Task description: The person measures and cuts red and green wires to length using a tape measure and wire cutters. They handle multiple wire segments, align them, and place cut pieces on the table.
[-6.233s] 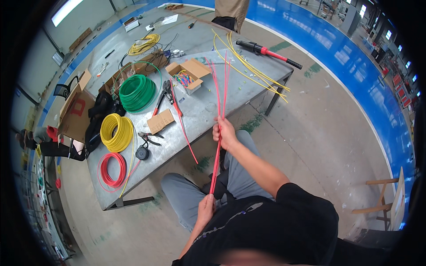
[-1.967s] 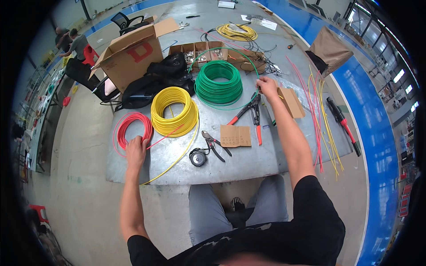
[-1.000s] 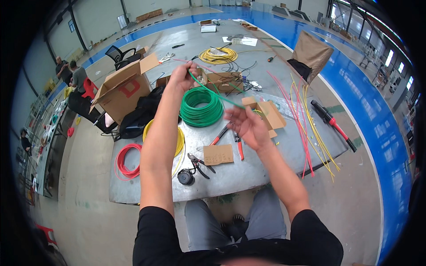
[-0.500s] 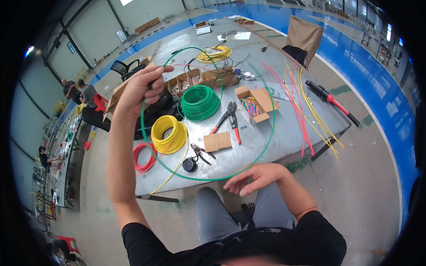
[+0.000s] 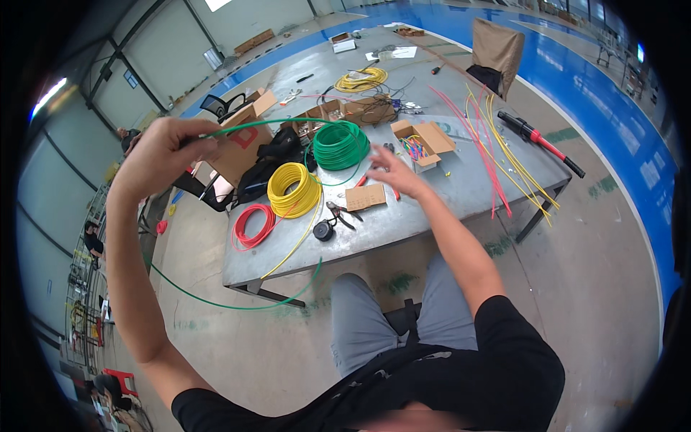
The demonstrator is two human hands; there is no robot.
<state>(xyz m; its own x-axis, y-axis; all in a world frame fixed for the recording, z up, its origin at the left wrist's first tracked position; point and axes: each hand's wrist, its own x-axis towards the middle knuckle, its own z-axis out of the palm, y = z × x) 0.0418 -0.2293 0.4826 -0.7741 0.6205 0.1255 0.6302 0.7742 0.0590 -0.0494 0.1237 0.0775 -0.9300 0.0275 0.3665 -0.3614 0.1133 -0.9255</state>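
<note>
Raised at the left, my left hand (image 5: 167,153) is closed on a green wire (image 5: 252,124). One stretch of this wire runs right to the green wire coil (image 5: 337,146) on the table. A loose length hangs in a curve below, past the table's front edge. My right hand (image 5: 394,174) reaches over the table just right of the coil, fingers apart and holding nothing. Beneath it lies a red-handled hand tool (image 5: 396,194), mostly hidden by the hand. A small piece of cardboard (image 5: 366,196) lies in front.
Yellow (image 5: 294,191) and red (image 5: 253,226) wire coils lie at the left, beside pliers (image 5: 341,215) and a black tape measure (image 5: 323,230). A box of coloured pieces (image 5: 425,146) stands right of my hand. Pink wires (image 5: 481,155) and a bolt cutter (image 5: 536,140) lie farther right.
My left hand has moved left and down, drawing the green wire with it; the big loop has opened out. The right hand has gone from the table's front edge forward to beside the green coil.
</note>
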